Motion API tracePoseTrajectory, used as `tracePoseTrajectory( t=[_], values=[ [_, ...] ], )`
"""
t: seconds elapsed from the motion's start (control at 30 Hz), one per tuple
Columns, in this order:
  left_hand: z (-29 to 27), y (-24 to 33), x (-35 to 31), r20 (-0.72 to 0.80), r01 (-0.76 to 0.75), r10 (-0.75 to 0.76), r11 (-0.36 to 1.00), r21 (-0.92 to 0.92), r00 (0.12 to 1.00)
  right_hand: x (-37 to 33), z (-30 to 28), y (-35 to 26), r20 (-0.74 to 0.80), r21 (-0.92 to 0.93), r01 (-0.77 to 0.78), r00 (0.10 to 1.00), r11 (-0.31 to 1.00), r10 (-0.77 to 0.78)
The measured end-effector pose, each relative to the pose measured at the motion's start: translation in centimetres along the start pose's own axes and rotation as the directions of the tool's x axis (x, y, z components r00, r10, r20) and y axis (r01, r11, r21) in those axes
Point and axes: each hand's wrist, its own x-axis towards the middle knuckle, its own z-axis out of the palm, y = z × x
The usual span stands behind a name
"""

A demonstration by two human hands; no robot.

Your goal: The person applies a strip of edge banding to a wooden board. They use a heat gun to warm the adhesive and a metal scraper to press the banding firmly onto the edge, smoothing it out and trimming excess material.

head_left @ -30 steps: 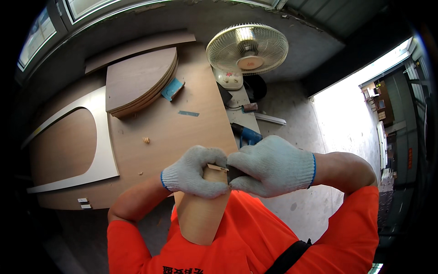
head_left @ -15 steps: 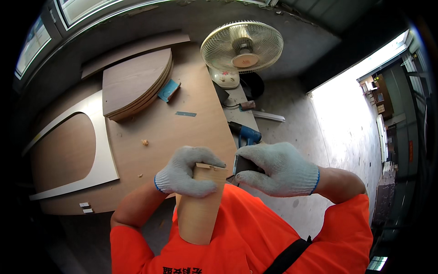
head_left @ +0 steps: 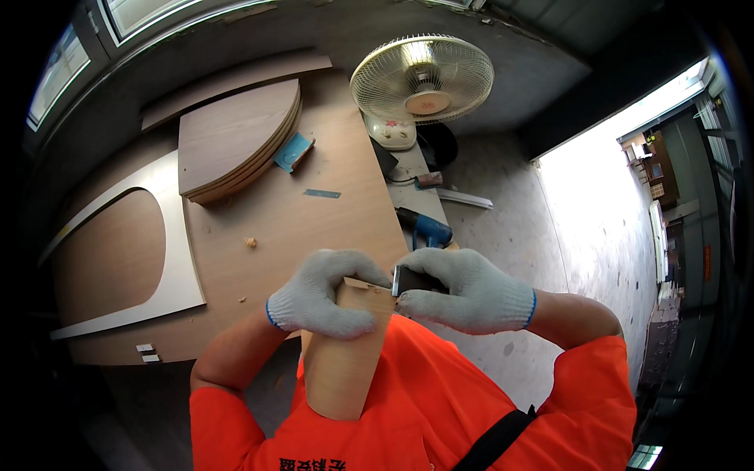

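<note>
Here, my left grip (head_left: 326, 294), gloved, pinches the upper end of a thin wood-grained panel (head_left: 342, 377), thumb across its near face and fingers curled around the top, which I judge keeps that end from twisting. The panel's lower end lies against my orange shirt (head_left: 440, 377), so my body likely serves as a second support. My right grip (head_left: 475, 290) is closed on a dark block with a bright metal edge (head_left: 416, 281), thumb below and fingers above, leaving that edge bare toward the panel's upper right corner; whether the two touch, I cannot tell. Just beyond my hands, the worktop (head_left: 283, 259) bears a curled wood shaving (head_left: 250, 242), a flat bluish-grey strip (head_left: 323, 194) and a blue folded piece (head_left: 294, 152) beside a stack of curved-edge boards (head_left: 236, 137), piled flush, perhaps because they share one outline. Left of these lies a white frame (head_left: 177, 228) with a rounded cutout. To the right, a blue pistol-shaped power tool (head_left: 430, 228) sits on a side surface, and farther off stands a fan (head_left: 422, 78), its head tipped over the worktop's far corner.
</note>
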Motion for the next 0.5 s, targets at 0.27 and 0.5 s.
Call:
tracePoseTrajectory(
  t=[0.27, 0.5],
  values=[
    [0.1, 0.0, 0.5, 0.065, 0.071, -0.07, 0.997, -0.02, 0.995, -0.1, -0.1, -2.0, -0.023, -0.334, 0.144, 0.987, 0.931, -0.161],
    [0.5, 0.0, 1.0, 0.093, 0.096, -0.093, 0.995, -0.025, 0.991, 0.0, -0.1, -2.0, 0.016, -0.338, 0.138, 0.99, 0.931, -0.141]
  ],
)
